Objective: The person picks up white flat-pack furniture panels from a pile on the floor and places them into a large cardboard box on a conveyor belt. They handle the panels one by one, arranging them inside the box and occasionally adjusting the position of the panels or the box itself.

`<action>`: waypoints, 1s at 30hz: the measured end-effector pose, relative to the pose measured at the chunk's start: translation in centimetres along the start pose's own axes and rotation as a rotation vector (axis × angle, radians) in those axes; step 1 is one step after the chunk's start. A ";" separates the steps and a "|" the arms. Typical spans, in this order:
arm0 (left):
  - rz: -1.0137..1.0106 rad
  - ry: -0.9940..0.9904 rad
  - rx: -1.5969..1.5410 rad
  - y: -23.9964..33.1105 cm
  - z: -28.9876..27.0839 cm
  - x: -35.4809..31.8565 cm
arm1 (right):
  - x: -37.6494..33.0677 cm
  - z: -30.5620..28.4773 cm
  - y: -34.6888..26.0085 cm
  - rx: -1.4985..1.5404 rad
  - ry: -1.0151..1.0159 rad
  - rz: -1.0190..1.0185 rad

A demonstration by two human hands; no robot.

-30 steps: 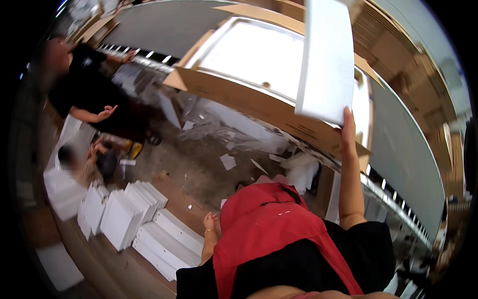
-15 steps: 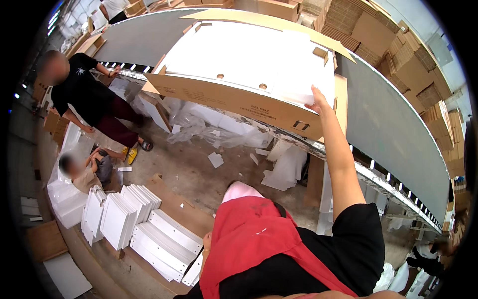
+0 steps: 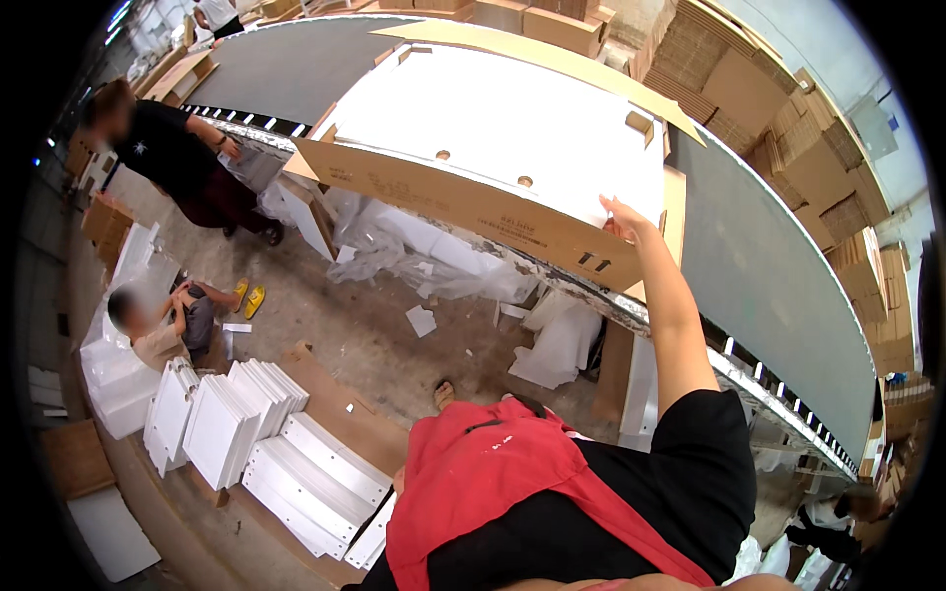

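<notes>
Presently, we have our right hand (image 3: 629,225) at one o'clock, raised to the near wall of an open cardboard box (image 3: 424,197). Its fingers are slightly apart and loosely curled around nothing that we can see; whether they touch the white panel (image 3: 493,108) beside them, we cannot tell. Our left hand (image 3: 398,480), toward seven o'clock, is nearly all hidden beside our red apron (image 3: 483,463), so we cannot tell how its fingers stand.

The box sits at twelve o'clock on a grey conveyor belt (image 3: 778,246), which curves from eleven round to four. The panel lies flat within the box, and two round notches show along its near side. A long cardboard flap (image 3: 552,54) stretches along the far side.

Toward half past seven, we see white boards (image 3: 315,483) in leaning stacks on the floor. A person (image 3: 168,335) sits at nine o'clock, near a pair of yellow slippers (image 3: 254,301); another person (image 3: 163,148) stands at ten. Piled cartons (image 3: 734,79) rise at two o'clock, beyond the belt.
</notes>
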State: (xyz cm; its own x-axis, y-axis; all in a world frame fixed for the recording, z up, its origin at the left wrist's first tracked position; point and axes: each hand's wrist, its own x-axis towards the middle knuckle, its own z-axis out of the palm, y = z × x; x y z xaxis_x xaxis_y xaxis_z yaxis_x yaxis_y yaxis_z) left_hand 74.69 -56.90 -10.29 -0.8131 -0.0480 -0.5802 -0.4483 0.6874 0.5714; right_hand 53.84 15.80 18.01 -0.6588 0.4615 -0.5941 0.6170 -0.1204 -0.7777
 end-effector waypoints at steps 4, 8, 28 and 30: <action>0.040 -0.018 -0.270 2.8 0.0 3.5 | 2.3 -0.8 0.4 -0.031 0.002 0.031; 0.079 -0.062 -0.555 3.1 -0.9 5.6 | 6.8 1.8 -0.4 -0.624 -0.021 -0.008; -0.138 0.362 -0.837 0.1 -20.6 10.7 | -3.7 4.1 -1.5 -0.282 0.408 -0.850; -0.009 0.508 -0.759 5.6 -24.9 13.6 | -9.0 4.6 -0.9 -0.339 0.487 -0.878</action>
State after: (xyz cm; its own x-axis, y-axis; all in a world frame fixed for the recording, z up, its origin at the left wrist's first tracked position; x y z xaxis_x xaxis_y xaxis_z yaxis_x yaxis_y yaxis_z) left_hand 51.85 -71.73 -0.54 -0.7934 -0.4878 -0.3642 -0.4336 0.0330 0.9005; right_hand 57.19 7.72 23.09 -0.7345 0.5795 0.3533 0.1461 0.6433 -0.7515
